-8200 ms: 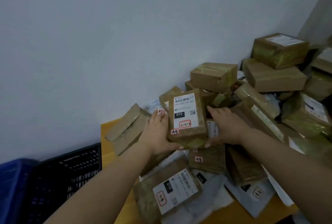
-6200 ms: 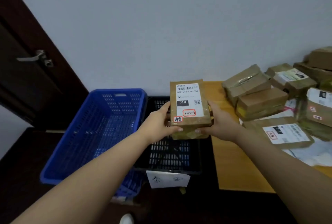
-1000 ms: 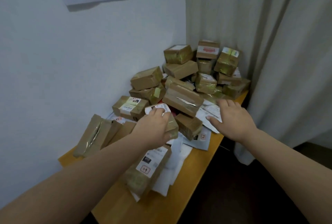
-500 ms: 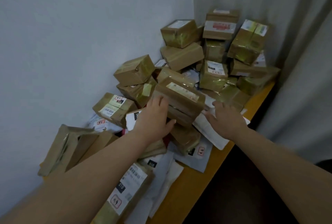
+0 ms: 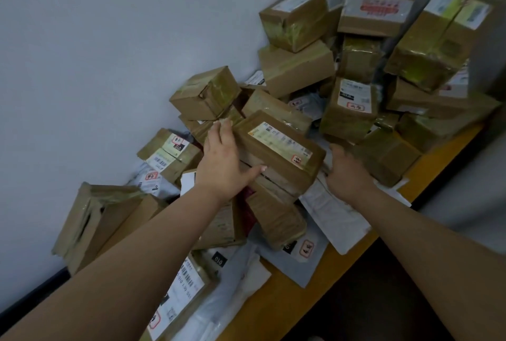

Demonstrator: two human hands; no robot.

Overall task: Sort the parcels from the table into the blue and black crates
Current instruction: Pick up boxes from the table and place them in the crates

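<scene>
Cardboard is under your left hand (image 5: pixel 223 161) now: the fingers lie along the near end of the long brown parcel (image 5: pixel 276 153) and the thumb hooks onto its front face, so you have hold of one end of it. Half a second ago that hand was only arriving on the box. Your right hand (image 5: pixel 345 173) has slid in from the white mailer (image 5: pixel 332 210) to the parcel's other end; its fingers are curled toward the corner, but you cannot tell from here whether they have closed on the box or only touch it.

The parcel itself sits tilted on top of the heap, label (image 5: pixel 279 146) upward, resting on other brown boxes, with a smaller taped box (image 5: pixel 205 94) just behind your left fingertips. It does not look lifted yet.

Around it the pile on the wooden table (image 5: pixel 279 310) is much as it was a second ago, stacked against the wall and into the corner. Neither crate is in view, so after the earlier parcel you have probably started the next pick, with plenty left to sort. Lifting this one may disturb the boxes leaning on it.
</scene>
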